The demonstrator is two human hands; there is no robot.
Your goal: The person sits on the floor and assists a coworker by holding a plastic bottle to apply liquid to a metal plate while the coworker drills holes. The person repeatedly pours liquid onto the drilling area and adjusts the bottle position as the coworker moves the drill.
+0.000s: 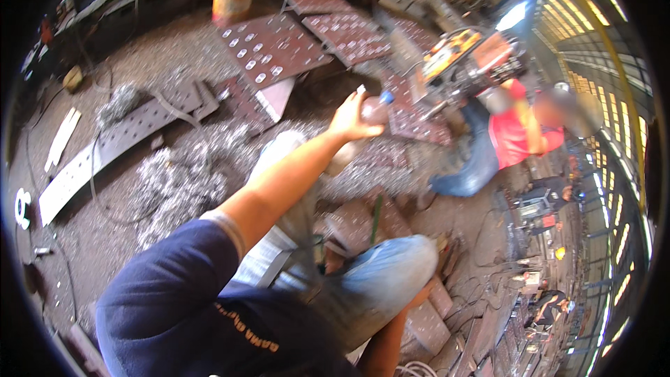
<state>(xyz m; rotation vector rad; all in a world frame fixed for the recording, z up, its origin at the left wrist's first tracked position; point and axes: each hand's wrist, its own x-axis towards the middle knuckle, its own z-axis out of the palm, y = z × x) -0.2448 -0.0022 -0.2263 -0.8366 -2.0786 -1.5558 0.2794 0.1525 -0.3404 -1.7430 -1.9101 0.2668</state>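
My left arm reaches out ahead, and my left hand is wrapped round a small clear plastic bottle with a blue cap. The bottle is tilted, and its lower part is hidden by the hand. A small pale spot shows at one fingertip; I cannot make it out. My right hand is low beside my bent knee, close to rusty steel pieces; its fingers are hidden. Beyond the bottle lie reddish-brown steel plates with rows of holes.
A person in a red shirt sits ahead to the right by a yellow-and-black machine. Piles of metal shavings and a long drilled steel bar lie to the left. Cables cross the floor. An orange drum stands far back.
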